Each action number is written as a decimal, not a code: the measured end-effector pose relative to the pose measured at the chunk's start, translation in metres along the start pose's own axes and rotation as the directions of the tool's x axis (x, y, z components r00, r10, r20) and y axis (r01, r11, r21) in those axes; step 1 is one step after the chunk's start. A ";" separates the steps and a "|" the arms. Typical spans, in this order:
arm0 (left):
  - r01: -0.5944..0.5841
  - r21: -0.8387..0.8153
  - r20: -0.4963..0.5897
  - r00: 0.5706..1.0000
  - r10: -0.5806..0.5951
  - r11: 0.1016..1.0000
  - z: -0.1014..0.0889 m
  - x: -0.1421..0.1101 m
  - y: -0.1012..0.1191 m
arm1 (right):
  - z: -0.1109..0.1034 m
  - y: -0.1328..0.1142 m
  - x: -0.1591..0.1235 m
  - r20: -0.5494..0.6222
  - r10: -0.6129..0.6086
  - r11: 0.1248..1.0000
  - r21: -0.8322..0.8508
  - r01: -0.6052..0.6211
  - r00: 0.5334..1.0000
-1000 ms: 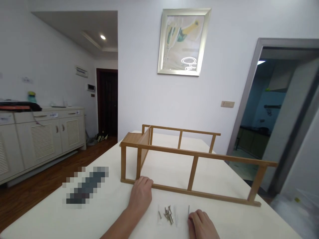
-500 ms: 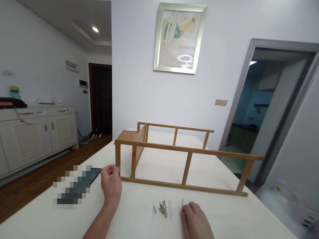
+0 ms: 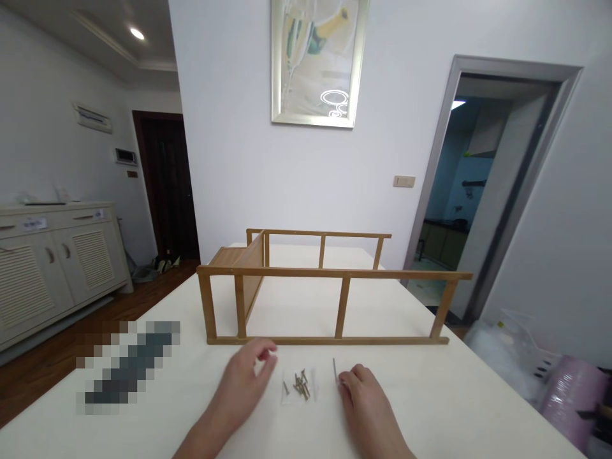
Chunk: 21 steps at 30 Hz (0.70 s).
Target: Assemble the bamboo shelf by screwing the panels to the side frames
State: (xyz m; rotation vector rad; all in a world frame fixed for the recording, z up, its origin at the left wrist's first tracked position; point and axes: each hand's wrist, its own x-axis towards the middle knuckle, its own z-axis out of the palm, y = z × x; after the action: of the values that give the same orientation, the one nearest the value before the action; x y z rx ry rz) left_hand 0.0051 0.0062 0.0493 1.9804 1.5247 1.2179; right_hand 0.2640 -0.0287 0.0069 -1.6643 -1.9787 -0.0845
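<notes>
Head camera looks forward, down over table toward wall; left hand, right hand near.

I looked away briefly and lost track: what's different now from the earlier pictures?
The left hand has moved from beside the left end post rightward and nearer the person, toward the screws, its thumb and fingers apart. The view has swung right. The right hand still holds the thin metal rod; the wooden frame and screws stayed on the table.
</notes>
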 end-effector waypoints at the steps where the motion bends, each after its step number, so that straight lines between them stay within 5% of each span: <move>1: -0.082 0.022 0.118 0.990 0.079 0.996 0.012 -0.009 0.004 | 0.003 -0.001 -0.001 0.001 0.000 1.000 -0.009 0.000 1.000; 5: -0.211 0.137 0.347 0.925 0.153 0.968 0.044 -0.027 0.011 | 0.015 -0.005 -0.002 -0.004 -0.051 0.998 0.022 0.051 0.999; 9: -0.227 0.177 0.353 0.923 0.154 0.958 0.044 -0.027 0.010 | 0.011 -0.009 -0.005 0.018 -0.089 0.993 0.083 0.087 0.996; 13: -0.178 0.133 0.179 0.972 0.154 0.975 0.029 -0.027 -0.002 | -0.001 0.003 -0.017 -0.098 -0.123 0.977 0.165 0.138 0.988; 16: -0.021 0.071 -0.023 0.999 0.023 0.997 0.008 -0.022 -0.019 | -0.008 0.025 -0.028 -0.168 -0.130 0.981 0.124 0.152 0.977; 18: 0.178 0.002 -0.172 0.969 -0.175 0.984 -0.010 -0.016 -0.034 | -0.011 0.040 -0.031 -0.196 -0.130 0.986 0.078 0.148 0.972; 21: 0.317 -0.327 -0.325 0.847 -0.420 0.891 -0.036 -0.006 -0.059 | -0.013 0.053 -0.027 -0.220 -0.124 0.990 0.035 0.135 0.968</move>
State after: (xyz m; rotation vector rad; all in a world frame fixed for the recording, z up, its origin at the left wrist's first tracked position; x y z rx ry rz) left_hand -0.0588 0.0139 0.0251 1.2424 1.7190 1.6004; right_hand 0.3203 -0.0459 -0.0097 -1.4282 -1.9048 -0.2533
